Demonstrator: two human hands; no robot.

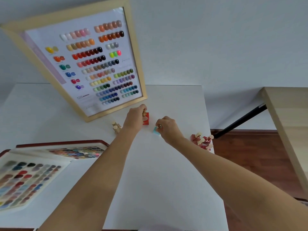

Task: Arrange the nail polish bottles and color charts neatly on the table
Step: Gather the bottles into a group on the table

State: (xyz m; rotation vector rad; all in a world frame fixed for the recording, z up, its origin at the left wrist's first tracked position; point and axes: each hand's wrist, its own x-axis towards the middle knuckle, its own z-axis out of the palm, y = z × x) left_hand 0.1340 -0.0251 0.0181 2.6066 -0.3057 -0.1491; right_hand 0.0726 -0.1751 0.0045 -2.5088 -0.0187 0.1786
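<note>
Red bottle [146, 118] sits mid-frame on the white table [166, 180], just below the framed chart [86, 64]; left hand [135, 118] pinches its cap, right hand [166, 128] pinches the cap of the pale blue bottle [156, 130] just right of it. Judgement: keep both upright and set them flush, well clear of the frame's lower edge. Fingers hide both caps; the flat charts [25, 180] at lower left are cut off, and the pink cluster [202, 141] is too small to count.

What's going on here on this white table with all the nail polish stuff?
A person is sorting nail polish bottles. The left hand grips a red bottle near the framed color chart leaning against the wall, while the right hand holds a light blue bottle on the table. A beige bottle cluster stands left of the hands, a pink bottle group sits at the right edge, and open swatch books lie at the left.
</note>
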